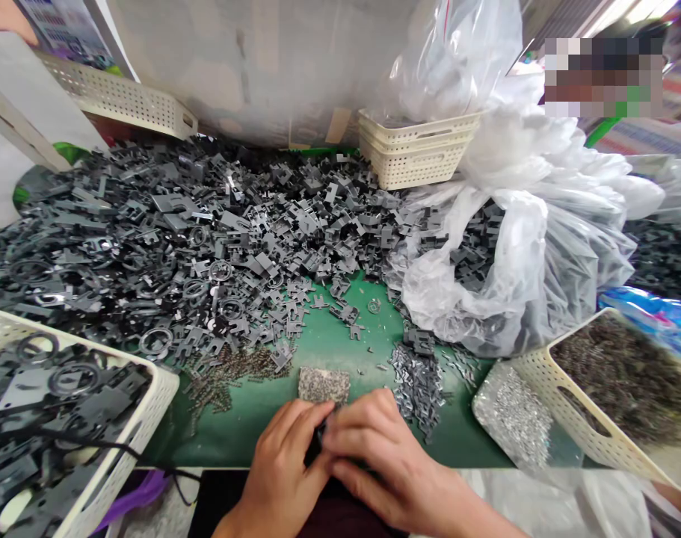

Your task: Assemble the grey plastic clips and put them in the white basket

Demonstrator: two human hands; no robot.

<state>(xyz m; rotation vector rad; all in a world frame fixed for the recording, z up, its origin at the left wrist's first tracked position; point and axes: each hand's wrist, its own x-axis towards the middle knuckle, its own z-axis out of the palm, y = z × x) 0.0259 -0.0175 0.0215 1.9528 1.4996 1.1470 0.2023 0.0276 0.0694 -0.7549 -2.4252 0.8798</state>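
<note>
My left hand (281,463) and my right hand (382,467) meet at the front edge of the bench. Between their fingers they pinch a small dark part (318,441), mostly hidden, so its shape cannot be made out. Just beyond my fingertips lies a speckled grey rectangular pad (324,385) on a green mat (250,426). To the right of my right hand sits a heap of small grey clips (417,388). To the left, beyond my left hand, lie scattered tiny brown pieces (228,377).
A large heap of dark grey stamped parts (233,239) covers the back of the mat. A white basket (166,381) of rings and plates stands front left. At right are a foil tray (511,418), a basket of tiny dark pieces (614,381) and a plastic bag (513,276).
</note>
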